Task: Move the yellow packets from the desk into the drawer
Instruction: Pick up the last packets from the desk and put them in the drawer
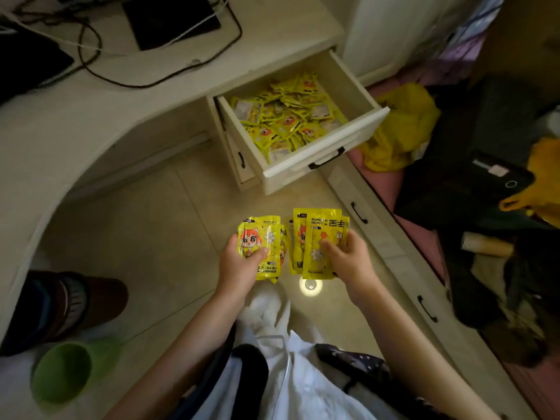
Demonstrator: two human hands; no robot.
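My left hand (239, 263) grips a small stack of yellow hand-warmer packets (263, 234) with a cartoon figure on the front. My right hand (348, 257) holds a fanned bunch of the same yellow packets (315, 234), thumb on top. Both hands hover low over the floor, in front of the open white drawer (327, 150). The drawer is pulled out from under the desk (151, 95) and holds a heap of several yellow packets (288, 116).
On the desk lie black cables (91, 56) and a dark tablet (169, 19). A yellow bag (400, 125) and dark clothes (485, 147) lie on the bed at right. A green cup (63, 371) stands lower left, next to a dark shoe (69, 304). A small round light (310, 286) glows on the floor.
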